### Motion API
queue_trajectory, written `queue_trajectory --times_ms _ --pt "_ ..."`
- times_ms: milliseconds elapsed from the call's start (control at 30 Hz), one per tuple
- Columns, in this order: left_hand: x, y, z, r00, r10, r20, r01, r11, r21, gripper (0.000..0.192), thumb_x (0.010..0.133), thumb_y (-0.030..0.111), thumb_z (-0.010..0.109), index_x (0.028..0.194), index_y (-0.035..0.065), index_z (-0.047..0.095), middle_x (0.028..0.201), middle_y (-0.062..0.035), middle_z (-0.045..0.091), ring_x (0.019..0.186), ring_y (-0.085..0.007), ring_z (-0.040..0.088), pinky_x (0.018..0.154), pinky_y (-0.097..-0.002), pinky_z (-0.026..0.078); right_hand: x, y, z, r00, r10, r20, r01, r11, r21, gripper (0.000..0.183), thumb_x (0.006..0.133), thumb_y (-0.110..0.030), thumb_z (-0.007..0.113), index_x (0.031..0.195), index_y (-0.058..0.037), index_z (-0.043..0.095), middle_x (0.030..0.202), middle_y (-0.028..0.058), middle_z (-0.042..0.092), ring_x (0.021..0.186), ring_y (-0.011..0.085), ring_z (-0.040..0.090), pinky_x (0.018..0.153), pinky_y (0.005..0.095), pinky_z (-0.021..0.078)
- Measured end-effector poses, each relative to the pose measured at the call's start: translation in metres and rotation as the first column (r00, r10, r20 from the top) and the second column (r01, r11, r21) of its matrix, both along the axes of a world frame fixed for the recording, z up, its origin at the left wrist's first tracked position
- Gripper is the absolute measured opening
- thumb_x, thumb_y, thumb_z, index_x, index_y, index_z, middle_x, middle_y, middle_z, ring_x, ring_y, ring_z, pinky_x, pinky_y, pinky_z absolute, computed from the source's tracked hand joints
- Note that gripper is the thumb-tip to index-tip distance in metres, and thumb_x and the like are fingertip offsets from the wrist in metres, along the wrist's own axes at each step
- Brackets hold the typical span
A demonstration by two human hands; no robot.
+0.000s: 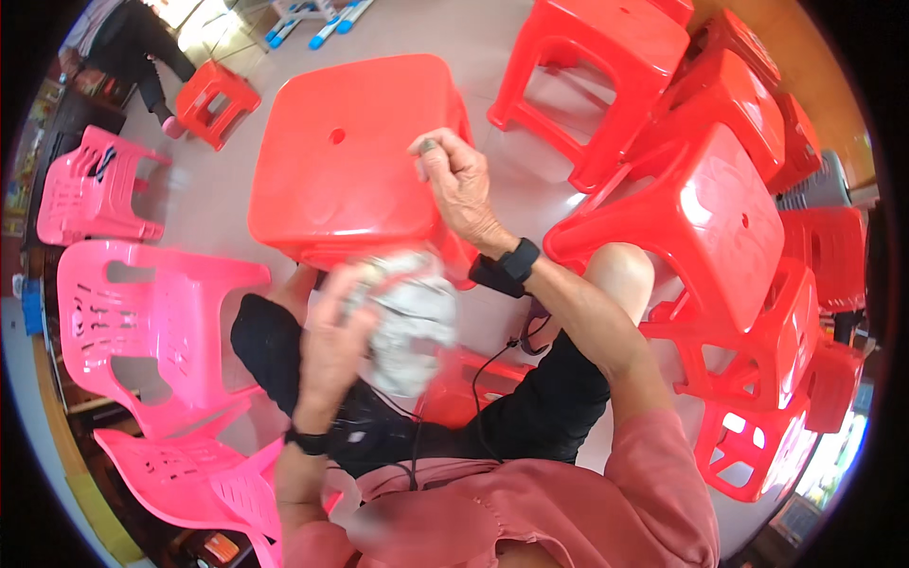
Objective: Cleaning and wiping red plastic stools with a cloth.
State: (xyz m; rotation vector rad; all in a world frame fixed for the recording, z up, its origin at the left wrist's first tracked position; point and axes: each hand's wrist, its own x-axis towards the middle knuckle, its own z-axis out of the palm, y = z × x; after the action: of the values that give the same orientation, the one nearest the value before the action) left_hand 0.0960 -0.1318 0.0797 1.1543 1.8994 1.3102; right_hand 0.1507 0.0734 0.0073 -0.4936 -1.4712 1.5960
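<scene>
A whitish-grey cloth (415,323), crumpled and blurred by motion, hangs over my lap near the front edge of a red plastic stool (355,177). My left hand (334,334) is also blurred and grips the cloth at its left side. The stool stands right before me, its flat square seat pierced by a small round hole. Over the right edge of that seat, my right hand (454,177) is curled in a loose fist. Something small and greyish shows by its fingertips, perhaps a ring or a nail. Whether this hand touches the stool cannot be told.
Several red stools (731,220) crowd the right side, some tilted or stacked. Pink plastic chairs (192,326) line the left. Thin black cables (479,383) run across my lap. At the upper left a person (135,50) is near a small red stool (216,103). A blue-footed metal stand (312,21) is at the top.
</scene>
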Motion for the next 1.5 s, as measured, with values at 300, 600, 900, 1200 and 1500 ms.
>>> queue_trajectory --times_ms 300,600,900,1200,1500 --pt "-0.121 0.164 0.021 0.924 -0.092 -0.371 0.183 0.959 0.218 0.035 0.086 0.007 0.051 0.121 0.0040 0.050 0.110 -0.0115 0.053 0.103 -0.0212 0.055 0.087 -0.0318 0.045 -0.003 -0.014 0.003 0.998 -0.055 0.040 0.029 0.879 0.476 0.007 0.082 0.001 0.051 0.086 -0.0009 0.056 0.067 0.0101 0.053 0.059 0.0169 0.054 0.058 0.0291 0.0457" --pt "-0.111 0.249 -0.014 0.339 -0.429 -0.837 0.485 0.842 -0.236 0.047 0.080 -0.002 0.049 0.125 0.0135 0.050 0.123 -0.0207 0.042 0.114 -0.0380 0.044 0.098 -0.0383 0.040 0.001 -0.017 -0.002 0.996 -0.070 0.062 0.027 0.851 0.525 0.008 0.078 0.003 0.053 0.085 -0.0014 0.055 0.069 0.0105 0.055 0.062 0.0228 0.057 0.058 0.0321 0.0469" --pt "-0.255 0.251 -0.042 0.696 -0.392 -0.601 0.330 0.919 -0.218 0.049 0.080 -0.005 0.046 0.126 0.0136 0.048 0.115 -0.0190 0.044 0.103 -0.0398 0.049 0.089 -0.0412 0.045 0.007 -0.020 0.005 0.997 -0.007 0.075 -0.031 0.867 0.497 0.006 0.078 0.003 0.054 0.082 -0.0007 0.055 0.070 0.0101 0.055 0.062 0.0232 0.056 0.057 0.0325 0.0457" --pt "-0.270 0.148 -0.033 0.352 -0.194 -0.916 -0.129 0.959 -0.252 0.046 0.082 0.004 0.052 0.127 0.0127 0.045 0.108 -0.0217 0.045 0.092 -0.0398 0.053 0.076 -0.0467 0.047 0.012 -0.011 0.004 0.989 -0.088 0.115 0.012 0.841 0.541 0.012 0.076 0.006 0.053 0.084 -0.0015 0.058 0.071 0.0113 0.057 0.060 0.0226 0.056 0.056 0.0325 0.0455" --pt "-0.175 0.083 -0.035 0.503 -0.146 -0.852 -0.186 0.944 -0.272 0.053 0.074 0.018 0.068 0.122 0.0084 0.049 0.108 -0.0239 0.049 0.094 -0.0384 0.053 0.076 -0.0471 0.047 0.026 0.017 -0.007 0.961 -0.223 0.166 0.079 0.791 0.606 0.010 0.085 -0.004 0.051 0.087 -0.0051 0.060 0.068 0.0058 0.056 0.055 0.0126 0.052 0.052 0.0275 0.0413"
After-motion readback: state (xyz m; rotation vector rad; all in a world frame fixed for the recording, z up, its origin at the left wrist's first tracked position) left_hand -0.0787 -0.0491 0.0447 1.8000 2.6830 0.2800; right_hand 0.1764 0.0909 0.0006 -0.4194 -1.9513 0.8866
